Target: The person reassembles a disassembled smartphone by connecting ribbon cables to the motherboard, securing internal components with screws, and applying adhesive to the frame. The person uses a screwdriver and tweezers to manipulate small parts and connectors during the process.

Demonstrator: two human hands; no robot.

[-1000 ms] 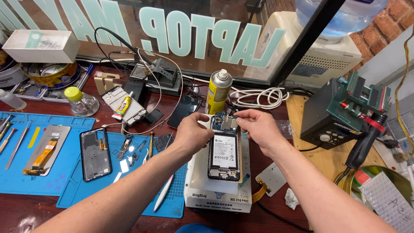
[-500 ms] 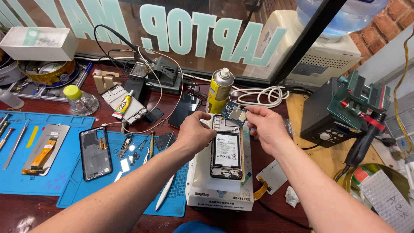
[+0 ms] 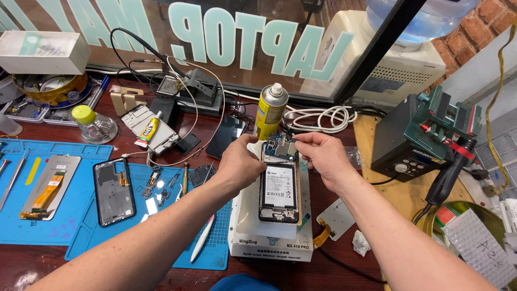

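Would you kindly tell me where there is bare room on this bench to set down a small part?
Free: the blue mat in front of the black phone frame, and the wood before the black station. Crowded: around the spray can and both hands at the opened phone.

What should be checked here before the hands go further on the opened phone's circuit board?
1. Opened phone lies flat on the white heating pad station: ok.
2. Left hand steadies the phone's top left corner: ok.
3. Right hand fingertips pinch at the circuit board: ok.
4. Board connectors unplugged: cannot tell.
5. Yellow spray can stands upright just behind the hands, close: not ok.
6. Battery seated, unbent: ok.
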